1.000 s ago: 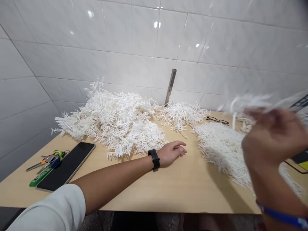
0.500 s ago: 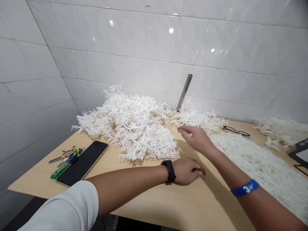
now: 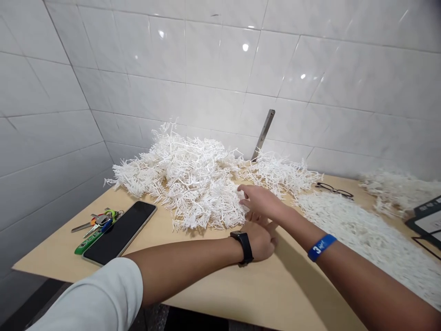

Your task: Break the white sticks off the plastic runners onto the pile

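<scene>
A tangled heap of thin white branching plastic pieces covers the back left of the table. At its right front edge is my right hand, thumb and forefinger apart, with nothing visible between them. Just below it my left hand rests low over the tabletop, its fingers spread towards the heap and partly behind my right hand. A black watch sits on my left wrist, and a blue wristband on my right.
To the right spreads a flat layer of small white pieces, with eyeglasses behind it. A phone and keys lie at the left. A metal bar leans on the tiled wall.
My right hand has moved left to the edge of the heap. My left hand has turned, and its fingers now spread towards the heap. The view has shifted slightly.
</scene>
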Demonstrator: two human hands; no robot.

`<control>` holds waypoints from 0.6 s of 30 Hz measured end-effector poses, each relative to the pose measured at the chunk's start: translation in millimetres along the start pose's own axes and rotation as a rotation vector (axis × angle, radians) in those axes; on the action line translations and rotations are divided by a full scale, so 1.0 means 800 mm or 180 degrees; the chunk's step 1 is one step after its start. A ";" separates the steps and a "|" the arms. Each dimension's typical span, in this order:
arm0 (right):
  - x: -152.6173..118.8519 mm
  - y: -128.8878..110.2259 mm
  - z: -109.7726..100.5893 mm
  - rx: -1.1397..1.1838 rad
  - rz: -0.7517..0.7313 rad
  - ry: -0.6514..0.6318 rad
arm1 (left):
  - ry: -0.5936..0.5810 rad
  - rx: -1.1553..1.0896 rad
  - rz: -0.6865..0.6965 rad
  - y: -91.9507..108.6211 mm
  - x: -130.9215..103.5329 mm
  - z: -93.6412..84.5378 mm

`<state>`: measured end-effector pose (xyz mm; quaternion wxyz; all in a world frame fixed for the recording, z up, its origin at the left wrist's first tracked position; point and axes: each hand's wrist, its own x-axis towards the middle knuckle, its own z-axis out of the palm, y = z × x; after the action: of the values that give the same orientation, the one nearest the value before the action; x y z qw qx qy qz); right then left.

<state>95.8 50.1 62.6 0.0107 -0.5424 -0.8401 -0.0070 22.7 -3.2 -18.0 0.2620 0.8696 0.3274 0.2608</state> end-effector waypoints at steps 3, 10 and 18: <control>0.003 -0.007 0.009 -0.0082 -0.0010 -0.0030 | -0.0098 0.0302 0.0049 0.000 -0.001 0.002; 0.024 -0.009 -0.012 -0.0381 -0.0079 0.0129 | -0.0081 0.0594 -0.0188 -0.002 -0.001 0.001; 0.024 0.013 -0.103 0.0716 0.0209 0.1370 | -0.0085 0.0787 -0.0486 -0.001 0.000 -0.001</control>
<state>98.5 70.3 145.9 0.2500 -0.5508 -0.7958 -0.0284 21.8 -2.2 -18.2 0.1763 0.8712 0.4187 0.1861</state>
